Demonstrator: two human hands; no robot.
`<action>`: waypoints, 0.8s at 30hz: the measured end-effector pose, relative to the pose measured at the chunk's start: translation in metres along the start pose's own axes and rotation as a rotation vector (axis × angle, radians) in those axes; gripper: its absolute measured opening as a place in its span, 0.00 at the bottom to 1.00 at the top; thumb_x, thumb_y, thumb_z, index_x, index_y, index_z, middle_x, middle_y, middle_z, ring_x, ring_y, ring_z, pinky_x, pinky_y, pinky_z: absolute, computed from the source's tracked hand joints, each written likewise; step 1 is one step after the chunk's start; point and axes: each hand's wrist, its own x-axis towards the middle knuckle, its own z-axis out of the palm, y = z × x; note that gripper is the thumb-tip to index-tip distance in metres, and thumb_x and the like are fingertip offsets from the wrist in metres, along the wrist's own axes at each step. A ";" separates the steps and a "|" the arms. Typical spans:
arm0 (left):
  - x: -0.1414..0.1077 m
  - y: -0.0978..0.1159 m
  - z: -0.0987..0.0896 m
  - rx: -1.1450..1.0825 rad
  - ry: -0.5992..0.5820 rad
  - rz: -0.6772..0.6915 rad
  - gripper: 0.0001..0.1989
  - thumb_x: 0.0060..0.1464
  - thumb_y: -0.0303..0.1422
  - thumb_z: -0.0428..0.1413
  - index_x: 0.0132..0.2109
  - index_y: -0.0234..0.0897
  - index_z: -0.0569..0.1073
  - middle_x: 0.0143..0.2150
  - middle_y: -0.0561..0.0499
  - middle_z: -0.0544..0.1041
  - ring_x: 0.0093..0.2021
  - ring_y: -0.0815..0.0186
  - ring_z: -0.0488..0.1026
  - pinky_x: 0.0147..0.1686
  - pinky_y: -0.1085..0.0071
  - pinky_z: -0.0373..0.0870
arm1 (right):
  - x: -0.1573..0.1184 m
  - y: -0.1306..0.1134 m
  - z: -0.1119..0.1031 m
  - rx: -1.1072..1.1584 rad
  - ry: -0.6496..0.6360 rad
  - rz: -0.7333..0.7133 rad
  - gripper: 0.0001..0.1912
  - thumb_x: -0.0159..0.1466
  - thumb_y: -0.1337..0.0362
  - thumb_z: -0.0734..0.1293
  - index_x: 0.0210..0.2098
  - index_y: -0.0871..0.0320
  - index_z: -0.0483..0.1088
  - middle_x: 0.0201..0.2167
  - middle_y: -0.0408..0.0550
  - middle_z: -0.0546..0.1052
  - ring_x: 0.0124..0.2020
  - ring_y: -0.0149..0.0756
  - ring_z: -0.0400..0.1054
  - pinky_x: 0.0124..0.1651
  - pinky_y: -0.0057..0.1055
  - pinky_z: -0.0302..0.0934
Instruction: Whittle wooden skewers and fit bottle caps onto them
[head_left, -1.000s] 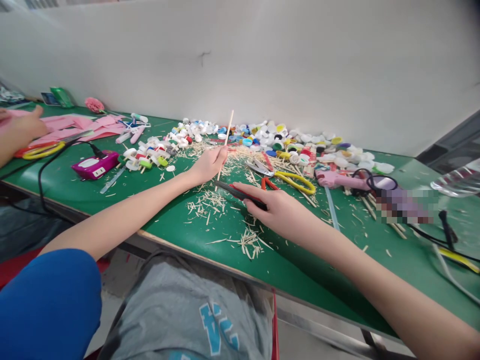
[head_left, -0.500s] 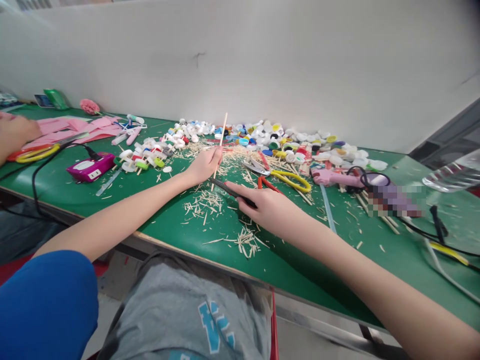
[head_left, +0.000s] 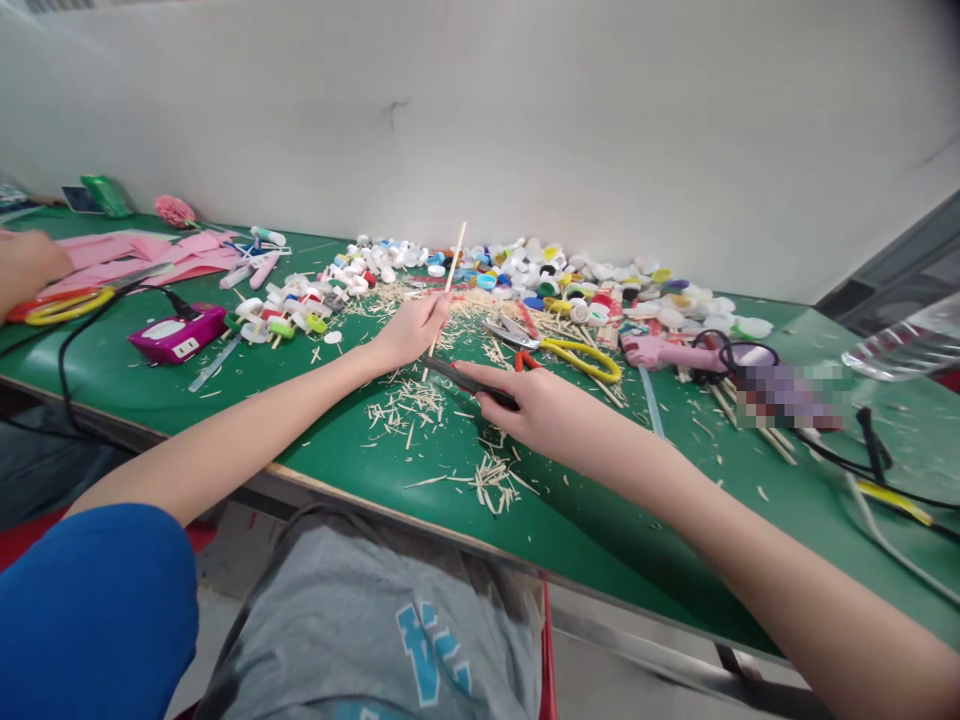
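Observation:
Near the middle of the green table, my left hand [head_left: 416, 328] is closed round a thin wooden stick [head_left: 457, 252], which leans with its top to the right. The stick's lower end comes out below my fingers. My right hand [head_left: 517, 400] grips a black-handled knife [head_left: 480, 385], its tip at the lower part of the stick. Pale wood shavings [head_left: 409, 408] lie scattered beneath both hands. Behind my right hand are pliers with yellow handles [head_left: 581, 358].
Bottle caps [head_left: 525, 270] are heaped along the wall. A pink glue gun [head_left: 667, 353] lies at right, a magenta box [head_left: 178, 333] with a black cable at left. Another person's hand [head_left: 34, 268] is at the far left, by orange-and-yellow-handled scissors [head_left: 67, 305] and pink strips [head_left: 112, 262].
The stick's top has tilted slightly to the right, and my left hand has turned a little with it. My right hand and the knife have shifted slightly right. The other person's hand has moved left.

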 end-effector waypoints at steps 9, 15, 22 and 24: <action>0.001 -0.001 0.001 0.011 -0.001 0.025 0.21 0.65 0.41 0.37 0.26 0.37 0.59 0.19 0.56 0.63 0.21 0.76 0.61 0.27 0.74 0.60 | -0.001 0.002 -0.001 -0.029 -0.020 -0.025 0.26 0.66 0.61 0.56 0.63 0.50 0.62 0.15 0.38 0.60 0.16 0.19 0.45 0.25 0.22 0.43; 0.000 -0.001 0.000 0.022 -0.007 0.022 0.21 0.65 0.42 0.37 0.27 0.37 0.59 0.19 0.56 0.63 0.21 0.76 0.61 0.27 0.74 0.60 | -0.002 0.006 0.000 -0.011 -0.025 -0.047 0.26 0.66 0.60 0.56 0.63 0.51 0.62 0.16 0.39 0.62 0.16 0.20 0.46 0.25 0.22 0.43; 0.001 0.000 -0.001 0.048 -0.014 0.009 0.21 0.65 0.41 0.36 0.27 0.37 0.60 0.20 0.55 0.63 0.21 0.75 0.61 0.29 0.73 0.60 | -0.005 0.006 0.000 0.012 -0.062 -0.021 0.25 0.66 0.59 0.57 0.62 0.45 0.63 0.17 0.38 0.63 0.16 0.20 0.47 0.24 0.21 0.44; 0.001 0.000 -0.001 0.049 -0.010 -0.001 0.22 0.65 0.42 0.36 0.27 0.37 0.60 0.20 0.55 0.63 0.22 0.75 0.61 0.29 0.73 0.60 | -0.005 0.007 0.000 0.031 -0.084 -0.015 0.25 0.66 0.59 0.57 0.62 0.45 0.62 0.18 0.38 0.64 0.16 0.19 0.48 0.24 0.21 0.44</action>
